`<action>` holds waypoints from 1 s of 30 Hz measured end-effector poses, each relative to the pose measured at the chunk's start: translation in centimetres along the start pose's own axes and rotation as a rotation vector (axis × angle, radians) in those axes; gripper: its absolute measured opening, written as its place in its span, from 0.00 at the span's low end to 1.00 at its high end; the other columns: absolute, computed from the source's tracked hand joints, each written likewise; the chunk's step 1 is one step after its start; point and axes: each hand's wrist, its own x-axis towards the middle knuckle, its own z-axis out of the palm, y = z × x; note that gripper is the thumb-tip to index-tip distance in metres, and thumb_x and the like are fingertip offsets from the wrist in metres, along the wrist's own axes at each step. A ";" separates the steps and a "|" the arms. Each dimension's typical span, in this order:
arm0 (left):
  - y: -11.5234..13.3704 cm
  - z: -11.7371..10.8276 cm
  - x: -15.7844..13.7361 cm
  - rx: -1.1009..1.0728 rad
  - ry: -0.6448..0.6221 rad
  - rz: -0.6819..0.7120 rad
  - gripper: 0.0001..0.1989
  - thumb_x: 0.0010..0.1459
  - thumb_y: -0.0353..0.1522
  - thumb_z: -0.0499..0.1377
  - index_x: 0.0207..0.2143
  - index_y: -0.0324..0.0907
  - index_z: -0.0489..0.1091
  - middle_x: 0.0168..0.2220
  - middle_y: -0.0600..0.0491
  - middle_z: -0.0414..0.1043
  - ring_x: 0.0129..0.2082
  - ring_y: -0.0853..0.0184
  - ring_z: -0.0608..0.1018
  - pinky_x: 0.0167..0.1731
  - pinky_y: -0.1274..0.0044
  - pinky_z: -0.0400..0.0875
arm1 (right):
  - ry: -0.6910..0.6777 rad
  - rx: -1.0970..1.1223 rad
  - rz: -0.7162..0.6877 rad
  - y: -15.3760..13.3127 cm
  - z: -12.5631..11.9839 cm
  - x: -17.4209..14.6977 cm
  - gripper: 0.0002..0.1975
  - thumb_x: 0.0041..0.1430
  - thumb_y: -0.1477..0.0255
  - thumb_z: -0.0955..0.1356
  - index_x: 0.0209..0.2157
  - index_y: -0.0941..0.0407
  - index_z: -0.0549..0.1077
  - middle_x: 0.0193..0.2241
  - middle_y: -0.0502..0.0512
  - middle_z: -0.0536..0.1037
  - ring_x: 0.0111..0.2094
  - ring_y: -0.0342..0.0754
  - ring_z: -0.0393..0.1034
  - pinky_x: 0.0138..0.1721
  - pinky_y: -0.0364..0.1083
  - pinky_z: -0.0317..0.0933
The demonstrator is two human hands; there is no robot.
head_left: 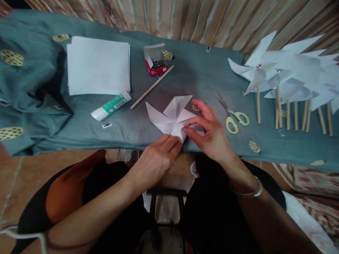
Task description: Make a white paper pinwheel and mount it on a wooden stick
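A white paper pinwheel (172, 118) with folded blades lies at the front edge of the cloth-covered table. My left hand (161, 155) grips its near blade, fingers closed on the paper. On the right side, my right hand (206, 130) pinches the pinwheel between thumb and index finger, the other fingers raised. No stick is attached to this pinwheel. Behind it a loose wooden stick (152, 86) rests at a slant. Scissors (233, 116) with pale yellow-green handles lie slightly apart, just right of my right hand.
White paper sheets (97, 67) are stacked at the left, with a glue stick (111, 106) near their front edge. An opened red box (156, 67) holds small dark metal pieces. Several pinwheels on sticks (286, 74) lie overlapping at the right. A pleated curtain (185, 17) hangs behind.
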 end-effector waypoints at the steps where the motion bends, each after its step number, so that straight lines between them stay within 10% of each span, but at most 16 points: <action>1: 0.0 0.0 0.0 -0.003 -0.007 -0.003 0.15 0.65 0.24 0.45 0.45 0.29 0.69 0.43 0.42 0.73 0.41 0.61 0.74 0.39 0.71 0.77 | 0.001 -0.031 -0.010 -0.1 0.1 0.0 0.03 0.58 0.72 0.69 0.34 0.52 0.77 0.63 0.56 0.62 0.62 0.58 0.58 0.59 0.63 0.57; 12: 0.1 0.4 -0.2 -0.080 0.027 -0.055 0.19 0.64 0.24 0.51 0.57 0.32 0.60 0.48 0.43 0.73 0.44 0.63 0.74 0.45 0.70 0.76 | 0.022 -0.177 0.009 -0.9 0.2 -0.1 0.04 0.58 0.71 0.68 0.32 0.54 0.76 0.62 0.56 0.63 0.62 0.61 0.58 0.59 0.64 0.57; 30: -0.2 0.3 -0.1 -0.041 0.052 -0.031 0.14 0.65 0.26 0.48 0.50 0.29 0.67 0.46 0.41 0.73 0.45 0.61 0.74 0.44 0.70 0.76 | 0.047 -0.228 0.032 -0.9 0.8 -0.1 0.05 0.57 0.72 0.67 0.30 0.54 0.76 0.60 0.56 0.65 0.60 0.61 0.60 0.56 0.64 0.59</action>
